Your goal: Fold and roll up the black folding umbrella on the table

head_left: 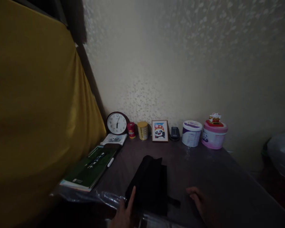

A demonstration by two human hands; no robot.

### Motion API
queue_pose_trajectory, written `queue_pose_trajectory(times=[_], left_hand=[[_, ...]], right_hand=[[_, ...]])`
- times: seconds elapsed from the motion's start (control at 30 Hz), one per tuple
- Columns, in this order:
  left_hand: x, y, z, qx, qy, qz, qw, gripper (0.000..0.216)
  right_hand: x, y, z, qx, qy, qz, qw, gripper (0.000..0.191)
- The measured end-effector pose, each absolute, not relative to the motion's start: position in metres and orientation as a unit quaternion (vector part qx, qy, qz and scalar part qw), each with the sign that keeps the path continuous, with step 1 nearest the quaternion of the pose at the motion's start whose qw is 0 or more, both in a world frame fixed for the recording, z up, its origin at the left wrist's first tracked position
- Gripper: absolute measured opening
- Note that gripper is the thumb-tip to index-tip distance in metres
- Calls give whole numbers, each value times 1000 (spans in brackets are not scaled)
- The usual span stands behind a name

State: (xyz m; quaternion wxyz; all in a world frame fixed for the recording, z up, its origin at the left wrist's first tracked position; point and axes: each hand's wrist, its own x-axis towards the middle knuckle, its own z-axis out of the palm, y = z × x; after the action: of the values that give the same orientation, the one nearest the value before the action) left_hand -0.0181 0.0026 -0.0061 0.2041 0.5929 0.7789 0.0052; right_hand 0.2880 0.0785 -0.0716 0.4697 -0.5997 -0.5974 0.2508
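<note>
A folded black cloth [150,183] lies on the dark table [204,164] in front of me. My left hand [124,212] rests at the cloth's near left edge, one finger stretched out and touching the fabric. My right hand [200,201] lies on the table just right of the cloth, near a black strap sticking out of it; its fingers look loosely curled and nothing shows in them. Both hands are cut off by the frame's bottom edge.
Along the wall stand a round clock [117,123], a red can [131,130], a gold can [142,130], a framed panda picture [160,130], a small black device [174,133], a white tub [192,133] and a pink tub [214,134]. Green books [91,169] lie at left beside a yellow curtain [33,110].
</note>
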Motion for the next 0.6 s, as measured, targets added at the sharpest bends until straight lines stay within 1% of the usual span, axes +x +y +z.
queue_pose_trajectory(times=[0.1, 0.23, 0.3, 0.4, 0.47, 0.53, 0.6], left_hand=[[-14, 8, 1, 601, 771, 17, 210, 75], [-26, 14, -3, 627, 745, 70, 216, 94], [-35, 17, -7, 625, 723, 145, 258, 89], [-41, 20, -10, 575, 643, 317, 395, 82], [-40, 19, -7, 528, 576, 396, 482, 75], [-34, 16, 0, 503, 554, 395, 533, 65], [-28, 13, 11, 530, 568, 366, 512, 56]], right_hand=[[289, 78, -71, -608, -598, 257, 455, 24], [289, 82, -78, -608, -597, 265, 452, 24], [288, 85, -84, -600, -595, 262, 468, 23], [287, 87, -88, -582, -588, 254, 501, 22], [287, 87, -88, -571, -586, 260, 512, 23], [288, 86, -87, -568, -587, 262, 514, 25], [290, 84, -87, -577, -587, 241, 515, 27]])
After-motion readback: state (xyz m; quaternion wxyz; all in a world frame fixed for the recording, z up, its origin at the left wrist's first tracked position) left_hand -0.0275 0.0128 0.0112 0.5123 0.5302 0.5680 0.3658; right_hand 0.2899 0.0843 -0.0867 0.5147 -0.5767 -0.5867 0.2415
